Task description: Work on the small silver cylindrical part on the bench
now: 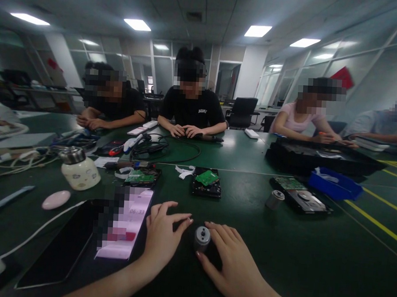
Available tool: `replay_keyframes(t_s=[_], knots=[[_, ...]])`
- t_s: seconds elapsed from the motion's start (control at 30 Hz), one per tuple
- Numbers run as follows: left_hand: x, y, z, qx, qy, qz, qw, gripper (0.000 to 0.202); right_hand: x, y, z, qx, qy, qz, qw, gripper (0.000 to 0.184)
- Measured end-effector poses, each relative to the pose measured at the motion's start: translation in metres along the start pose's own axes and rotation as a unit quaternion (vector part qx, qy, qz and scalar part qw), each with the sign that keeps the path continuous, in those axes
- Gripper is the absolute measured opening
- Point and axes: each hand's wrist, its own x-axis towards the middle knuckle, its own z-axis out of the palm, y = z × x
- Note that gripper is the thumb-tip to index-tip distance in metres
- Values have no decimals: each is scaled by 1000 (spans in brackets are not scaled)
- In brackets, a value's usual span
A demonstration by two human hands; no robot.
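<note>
Near the middle of the green table stands a small silver metal cylinder (202, 240), like a small motor, with a dark centre and small holes in its top face. The thumb and forefinger of my right hand (231, 252) close around it from the right. Just to its left, my left hand (164, 231) hovers with thumb and forefinger tips brought together in a pinch; whatever may be between them is too small to make out. Beyond my hands lies a hard drive (206, 191) with a green circuit board (206, 178) on it.
A second metal cylinder (275, 199) stands by an opened hard drive (307, 200) and a blue bin (336, 186) on the right. Left are a lit phone (128, 224), a dark tablet-like device (60, 243) and a cream bottle (80, 173). Several people sit across the table.
</note>
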Motion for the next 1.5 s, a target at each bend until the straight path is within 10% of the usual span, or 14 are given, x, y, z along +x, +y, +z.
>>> replay_keyframes(t_s=[0.33, 0.5, 1.13, 1.5], knots=[[1, 3, -3, -10, 14, -7, 1000, 11, -1, 0, 1, 8, 2, 1, 1000, 33], [-3, 12, -13, -118, 103, 115, 981, 16, -2, 1, 3, 14, 15, -9, 1000, 33], [-9, 22, -20, -134, -63, 176, 973, 39, -3, 3, 6, 9, 8, -11, 1000, 32], [-10, 21, -21, -144, -12, 164, 976, 12, -3, 2, 5, 13, 7, -10, 1000, 34]])
